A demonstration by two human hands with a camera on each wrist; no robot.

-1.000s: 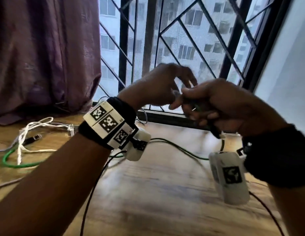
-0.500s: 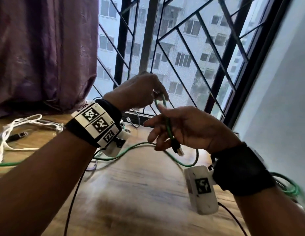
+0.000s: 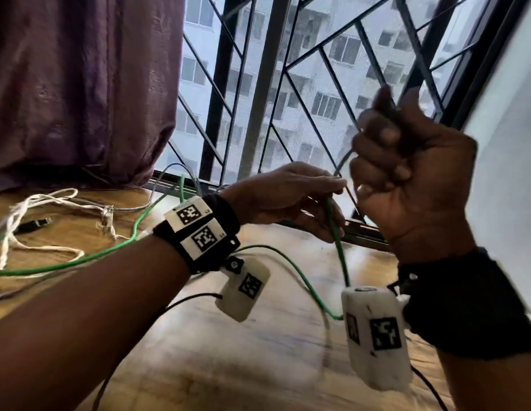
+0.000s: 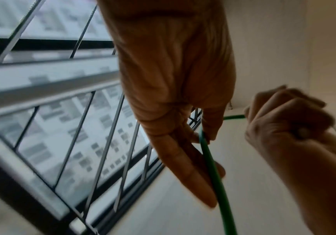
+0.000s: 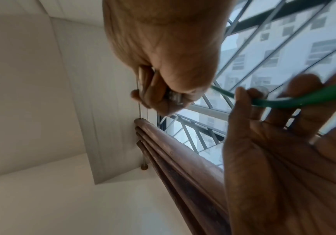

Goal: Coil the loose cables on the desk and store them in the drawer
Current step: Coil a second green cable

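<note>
A green cable [image 3: 337,238] runs from the wooden desk [image 3: 258,366] up into both raised hands. My left hand [image 3: 335,197] pinches it between thumb and fingertips in front of the window; the left wrist view shows the green cable [image 4: 213,167] passing down from that pinch. My right hand [image 3: 386,137] is higher and to the right, closed in a fist around the cable's end. The right wrist view shows the right hand [image 5: 163,97] curled round a clear plug. The rest of the cable loops down behind the wrist camera and trails left across the desk.
A tangled white cord [image 3: 36,226], a black plug [image 3: 36,223] and a thin grey cable [image 3: 157,188] lie at the desk's far left. A purple curtain [image 3: 80,84] hangs behind them. The barred window [image 3: 288,84] is straight ahead, and a white wall [image 3: 507,143] on the right.
My right hand closed into a fist and rose up and to the right with the cable end. The left hand stayed lower, with the cable drawn through its pinch.
</note>
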